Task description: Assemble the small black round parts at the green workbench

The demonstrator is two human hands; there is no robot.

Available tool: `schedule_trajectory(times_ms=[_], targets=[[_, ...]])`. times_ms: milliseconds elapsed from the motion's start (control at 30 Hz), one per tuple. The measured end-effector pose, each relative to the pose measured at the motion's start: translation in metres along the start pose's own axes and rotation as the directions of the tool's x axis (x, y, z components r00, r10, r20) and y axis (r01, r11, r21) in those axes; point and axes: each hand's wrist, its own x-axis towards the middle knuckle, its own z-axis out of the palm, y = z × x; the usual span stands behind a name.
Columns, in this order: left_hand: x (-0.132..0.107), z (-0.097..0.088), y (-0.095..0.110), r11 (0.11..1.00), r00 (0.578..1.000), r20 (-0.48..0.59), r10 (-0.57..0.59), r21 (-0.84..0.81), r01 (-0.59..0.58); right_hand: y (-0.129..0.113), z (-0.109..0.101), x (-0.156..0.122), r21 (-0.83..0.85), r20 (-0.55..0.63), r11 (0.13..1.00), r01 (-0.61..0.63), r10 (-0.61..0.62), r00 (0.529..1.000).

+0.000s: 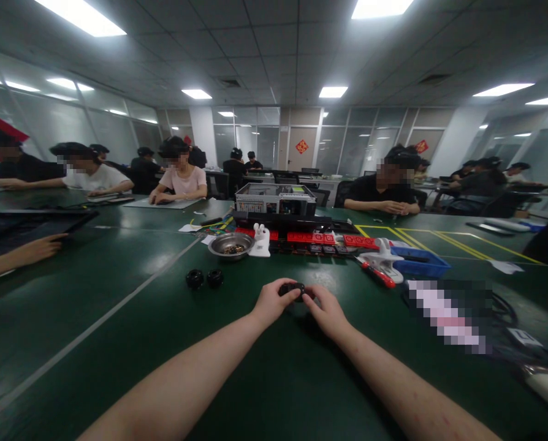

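Between the fingertips of my left hand (274, 301) and my right hand (325, 308) is a small black part (296, 290). Both hands are closed on it just above the green table, and the fingers cover much of its shape. To the left, a black wheel-like part (194, 279) lies beside another black wheel-like part (215, 278), the two close together. Farther forward, a metal bowl (219, 247) holds several small brass-coloured pieces that are too small to name.
Ahead stand a white rabbit-shaped figure (260, 243), a row of red pieces (313, 237) and an uncovered computer case (274, 199). At right are red-handled pliers (379, 275), a blue tray (423, 263) and a cable (506, 306). A co-worker's hand (41, 248) reaches in at left.
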Motion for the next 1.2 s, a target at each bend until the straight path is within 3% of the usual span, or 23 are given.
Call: schedule_trajectory(times_ms=[67,167,267,367,533,733,900,1033,1200], targets=[[0.0010,0.0005,-0.0010,0.999,0.999,0.020,-0.038,-0.037,0.039,0.0009,0.0006,0.0004,0.040,-0.003,0.999,0.007,-0.007,1.000],[0.0007,0.0009,-0.0008,0.997,1.000,-0.013,-0.001,0.077,0.002,0.0037,0.0028,0.0011,0.099,-0.024,0.993,-0.069,0.072,0.997],[-0.0018,0.0010,0.0017,0.977,0.998,-0.005,0.062,0.204,-0.059,0.0061,0.0040,0.0017,0.118,0.039,0.968,-0.223,0.220,0.975],[-0.0047,0.0009,0.0049,0.967,0.998,0.021,0.067,0.247,-0.070,0.0065,0.0032,0.0014,0.114,0.107,0.949,-0.294,0.282,0.953],[-0.0052,0.0002,0.0049,0.978,0.998,0.041,0.042,0.204,-0.049,0.0044,0.0020,0.0001,0.087,0.055,0.974,-0.210,0.206,0.977],[-0.0017,0.0004,-0.0009,0.998,0.996,0.073,-0.052,-0.023,0.054,0.0008,0.0009,-0.0001,0.145,0.022,0.984,-0.105,0.103,0.994],[0.0004,0.0001,-0.0012,0.996,1.000,0.006,0.005,0.094,-0.006,0.0050,0.0030,0.0011,0.254,0.021,0.959,-0.128,0.127,0.992],[0.0003,0.0001,-0.0009,0.984,0.998,-0.023,0.051,0.173,-0.047,0.0088,0.0049,0.0022,0.171,0.009,0.961,-0.216,0.217,0.976],[-0.0013,-0.0001,-0.0005,0.980,0.997,-0.010,0.078,0.185,-0.075,0.0061,0.0022,0.0020,0.083,0.079,0.976,-0.199,0.193,0.978]])
